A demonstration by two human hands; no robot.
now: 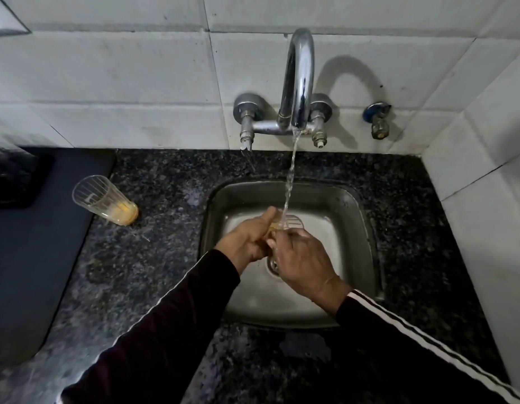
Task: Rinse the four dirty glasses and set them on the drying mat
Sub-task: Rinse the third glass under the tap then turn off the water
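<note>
Head view shows both arms reaching over the sink [358, 205], the left hand [247, 243] and right hand [304, 258] curled together around a glass [282, 223] under the tap's [299, 83] stream. Another dirty glass [104, 201] stands on the counter [154, 243] beside the dark mat [34, 272]. No writing is legible.
</note>
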